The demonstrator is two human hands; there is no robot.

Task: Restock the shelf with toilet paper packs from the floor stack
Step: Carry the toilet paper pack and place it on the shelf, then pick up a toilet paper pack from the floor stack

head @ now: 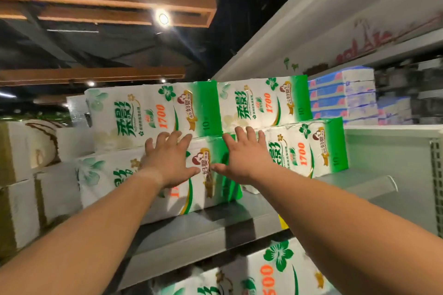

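Both hands lie flat with fingers spread, grasping nothing: the left hand [169,163] and right hand [242,158] press on the front of the lower-left pack [134,189], which sits on the shelf [211,230]. Another pack [155,112] rests on top of it; two more packs [299,127] stand stacked just right of it.

Head camera tilts upward, close to the shelf [215,230], ceiling overhead.
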